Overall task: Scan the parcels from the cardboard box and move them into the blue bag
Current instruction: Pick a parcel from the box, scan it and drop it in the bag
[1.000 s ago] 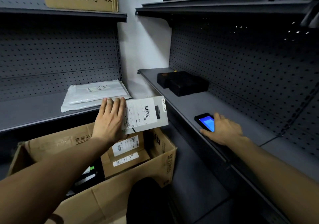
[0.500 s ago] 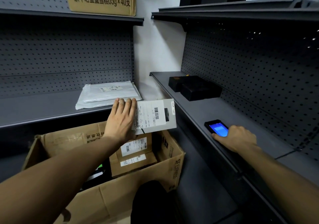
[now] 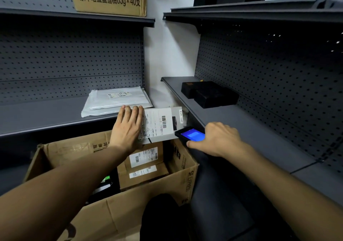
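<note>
From the head camera. Looked like the scanning step, with one parcel up for its scan. Held a flat grey parcel (image 3: 163, 127) up over the cardboard box (image 3: 130, 209) with the left hand (image 3: 128, 129). Laid the fingers straight over the left part of its front, label side up. Could not see the thumb, so could not tell how it pressed from behind. Gripped the scanner (image 3: 191, 135) in the right hand (image 3: 217, 140), fingers curled round it, blue screen lit. Had the scanner's tip just beside the parcel's lower right corner, near the edge of the right shelf (image 3: 259, 129); touching or not, could not tell. Had the barcode (image 3: 164, 122) a little up and left of that tip.

Judged for the next move: would need to aim the tip at the barcode, wait for the read, then carry the parcel to the blue bag. Saw no blue bag here. Saw a brown parcel (image 3: 143, 166) with white labels down in the box, likely waiting its turn.
</note>
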Demonstrator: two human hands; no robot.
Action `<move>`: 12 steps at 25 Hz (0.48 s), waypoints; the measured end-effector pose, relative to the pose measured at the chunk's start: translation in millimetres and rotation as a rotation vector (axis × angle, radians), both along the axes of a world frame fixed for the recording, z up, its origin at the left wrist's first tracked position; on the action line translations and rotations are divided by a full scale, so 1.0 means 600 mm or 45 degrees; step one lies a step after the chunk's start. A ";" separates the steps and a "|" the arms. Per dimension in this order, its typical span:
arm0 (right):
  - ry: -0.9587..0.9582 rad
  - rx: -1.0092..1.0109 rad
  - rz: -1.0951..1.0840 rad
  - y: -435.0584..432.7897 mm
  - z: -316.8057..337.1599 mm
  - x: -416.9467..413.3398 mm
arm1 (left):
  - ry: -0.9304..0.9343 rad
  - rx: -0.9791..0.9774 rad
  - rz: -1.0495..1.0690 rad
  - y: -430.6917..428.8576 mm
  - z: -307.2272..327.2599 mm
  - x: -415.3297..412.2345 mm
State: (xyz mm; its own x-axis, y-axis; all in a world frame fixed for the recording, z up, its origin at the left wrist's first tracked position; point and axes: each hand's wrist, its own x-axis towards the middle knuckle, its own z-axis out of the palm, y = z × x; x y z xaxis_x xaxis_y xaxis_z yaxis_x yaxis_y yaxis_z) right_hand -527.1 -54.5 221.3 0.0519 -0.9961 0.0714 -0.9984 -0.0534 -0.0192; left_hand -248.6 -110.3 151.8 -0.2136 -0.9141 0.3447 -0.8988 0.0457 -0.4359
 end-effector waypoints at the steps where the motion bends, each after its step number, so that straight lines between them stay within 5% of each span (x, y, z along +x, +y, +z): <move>1: -0.004 0.001 0.007 -0.001 0.002 0.004 | 0.003 -0.006 -0.002 0.000 0.000 0.002; 12: -0.017 -0.005 -0.257 -0.027 -0.028 -0.062 | 0.014 -0.021 -0.032 -0.001 -0.005 0.003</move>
